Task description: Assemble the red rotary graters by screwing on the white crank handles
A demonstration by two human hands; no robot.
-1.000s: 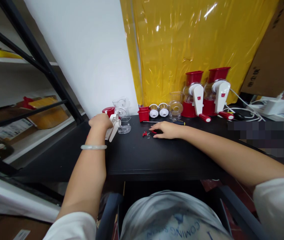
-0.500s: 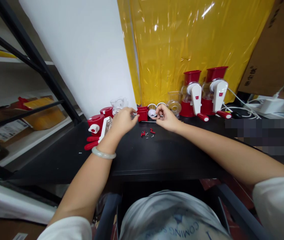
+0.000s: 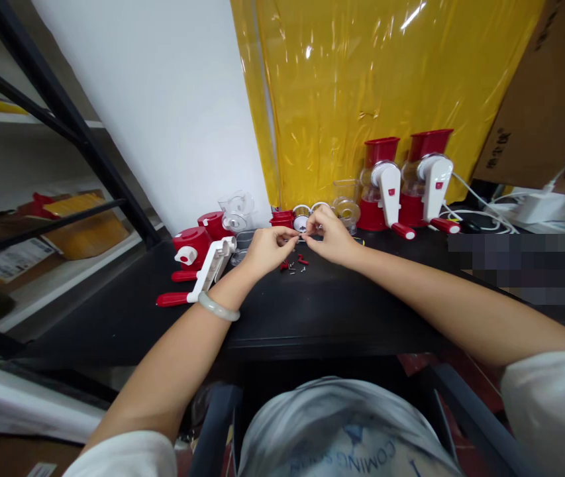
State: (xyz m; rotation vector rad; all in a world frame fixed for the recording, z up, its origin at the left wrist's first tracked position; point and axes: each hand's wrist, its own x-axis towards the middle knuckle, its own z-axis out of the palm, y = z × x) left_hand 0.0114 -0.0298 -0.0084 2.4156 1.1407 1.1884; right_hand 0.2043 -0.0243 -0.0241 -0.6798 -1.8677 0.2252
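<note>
My left hand (image 3: 273, 250) and my right hand (image 3: 329, 237) meet fingertip to fingertip above the black table. Both are closed in a pinch; whatever lies between the fingertips is too small to make out. Just below them lie small red plastic parts (image 3: 303, 259) and several small screws (image 3: 291, 267). A white crank handle with a red grip (image 3: 209, 270) lies beside my left forearm. Behind my fingers stand a red plastic part (image 3: 282, 218) and a round drum (image 3: 303, 219) with a white end.
Two assembled red and white rotary graters (image 3: 382, 189) stand at the back right. Red grater bases (image 3: 193, 248) and clear plastic housings (image 3: 237, 211) are at the left. White cables (image 3: 495, 222) run along the right. A black shelf frame (image 3: 71, 126) borders the left side.
My left hand has moved right and slightly down, and its fingertips now meet those of my right hand. The white crank handle now shows more fully beside my left forearm.
</note>
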